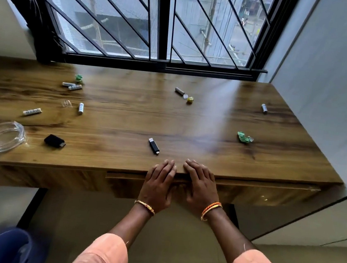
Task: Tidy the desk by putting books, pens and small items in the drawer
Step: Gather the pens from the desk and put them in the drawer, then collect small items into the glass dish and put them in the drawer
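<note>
My left hand (157, 185) and my right hand (200, 186) lie side by side on the front edge of the wooden desk (127, 108), fingers flat on top, thumbs down by the drawer front (269, 193). Neither holds an object. A black USB stick (153, 146) lies just beyond my fingertips. A black adapter (54, 140) sits to the left. Several small batteries are scattered, among them one at the left (32, 111), one upright-lying (81, 108) and one at the far right (264, 108). Crumpled green papers (244, 137) (79, 78) and a yellow wrapper (190, 99) lie about.
A glass ashtray (1, 136) stands near the desk's front left. A clear plastic piece (66, 103) lies by the left batteries. A barred window (163, 22) runs behind the desk, a grey wall (325, 83) bounds its right side. A blue object (10, 247) is at the floor left.
</note>
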